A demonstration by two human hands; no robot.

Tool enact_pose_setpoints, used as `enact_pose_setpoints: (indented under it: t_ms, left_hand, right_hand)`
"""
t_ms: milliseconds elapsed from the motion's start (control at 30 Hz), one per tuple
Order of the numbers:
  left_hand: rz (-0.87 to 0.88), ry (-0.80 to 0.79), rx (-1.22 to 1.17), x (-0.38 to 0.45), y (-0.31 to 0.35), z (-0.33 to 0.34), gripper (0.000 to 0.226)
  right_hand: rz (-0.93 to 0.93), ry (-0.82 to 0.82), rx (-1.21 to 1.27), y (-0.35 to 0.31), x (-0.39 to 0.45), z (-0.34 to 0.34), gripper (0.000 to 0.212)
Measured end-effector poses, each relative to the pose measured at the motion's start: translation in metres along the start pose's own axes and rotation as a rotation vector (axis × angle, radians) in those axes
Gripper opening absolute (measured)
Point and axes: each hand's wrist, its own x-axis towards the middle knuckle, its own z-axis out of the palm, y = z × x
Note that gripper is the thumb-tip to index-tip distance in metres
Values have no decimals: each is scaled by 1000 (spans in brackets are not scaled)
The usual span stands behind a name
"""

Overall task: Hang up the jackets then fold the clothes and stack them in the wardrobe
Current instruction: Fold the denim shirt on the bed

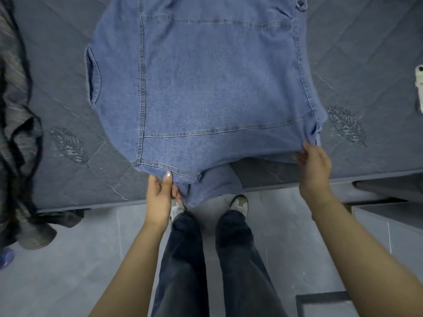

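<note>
A blue denim jacket lies spread flat on the dark grey quilted bed, its back panel up and one end hanging over the bed's near edge. My left hand pinches the jacket's near left corner, thumb on top of the cloth. My right hand grips the near right corner, fingers curled under the fabric. A sleeve opening shows at the jacket's left side. The jacket's far end runs out of view at the top.
A dark grey striped garment lies heaped on the bed's left side and droops over the edge. A white phone rests at the bed's right edge. Grey tiled floor, my legs and shoes lie below. A dark box corner sits bottom right.
</note>
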Motion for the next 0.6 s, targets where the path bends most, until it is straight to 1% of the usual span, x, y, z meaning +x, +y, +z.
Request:
enact_pose_setpoints:
  t_ms: [67, 100, 133, 167, 233, 300, 367, 400, 433, 500, 567, 600]
  left_hand:
    - [-26, 52, -6, -8, 1, 2, 16]
    - [-55, 77, -4, -12, -1, 0, 20]
    - [-102, 100, -25, -14, -3, -2, 21]
    - [-166, 118, -60, -14, -7, -6, 19]
    - [-289, 150, -153, -5, -14, -20, 18]
    - [-324, 220, -213, 15, -14, -35, 21]
    - [-340, 293, -267, 41, -6, -50, 22]
    - [-359, 296, -301, 56, 1, -55, 29]
    - [-379, 285, -341, 71, 8, -59, 37]
    - [-402, 248, -458, 100, 20, -64, 42]
    - [-415, 182, -569, 121, 30, -62, 49]
    - [-420, 140, -606, 129, 33, -60, 57]
  right_hand:
    - [57, -37, -15, 13, -9, -11, 9]
    - [111, -78, -52, 19, -9, -11, 14]
    - [184, -103, -76, 26, -8, -9, 23]
    - [260, -93, -83, 31, -6, -7, 27]
    - [393, -8, -18, 37, -3, -3, 32]
    - [468, 57, 101, 42, 0, 0, 45]
    - [469, 18, 210, 45, 1, 5, 49]
    - [448, -1, 248, 45, 2, 8, 48]
    - [423, -15, 259, 44, 4, 12, 47]
    - [390, -31, 255, 44, 10, 20, 46]
    - [399, -24, 263, 45, 17, 23, 48]
    - [410, -19, 283, 46, 19, 24, 50]
